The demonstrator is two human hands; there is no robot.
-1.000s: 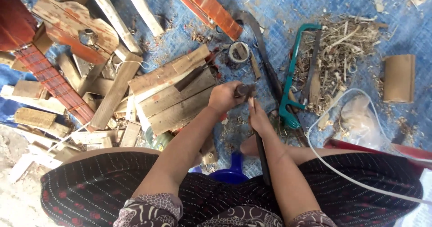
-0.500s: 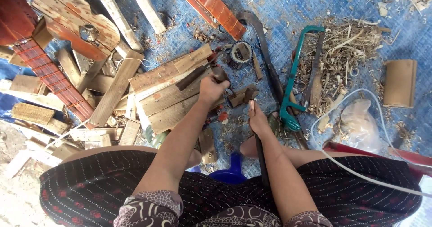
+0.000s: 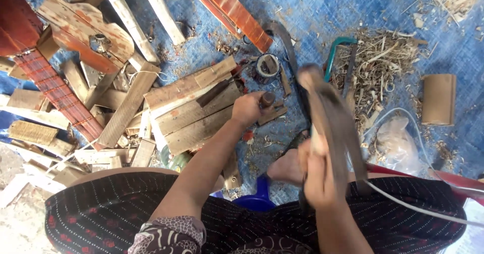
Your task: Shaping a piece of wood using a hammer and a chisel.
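I am steadying a small wooden peg (image 3: 266, 100) upright against the scrap planks (image 3: 194, 113), my left hand (image 3: 247, 108) clenching its lower part; it looks light, stiff and prone to splitting. My right hand (image 3: 317, 176) is gripping a blurred hammer-like tool (image 3: 327, 113), seemingly heavy, by its handle.

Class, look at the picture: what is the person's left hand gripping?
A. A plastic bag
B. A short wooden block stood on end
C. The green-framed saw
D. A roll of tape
B: the left hand wraps a short wooden block, its end showing, while the blurred right hand holds a raised tool.
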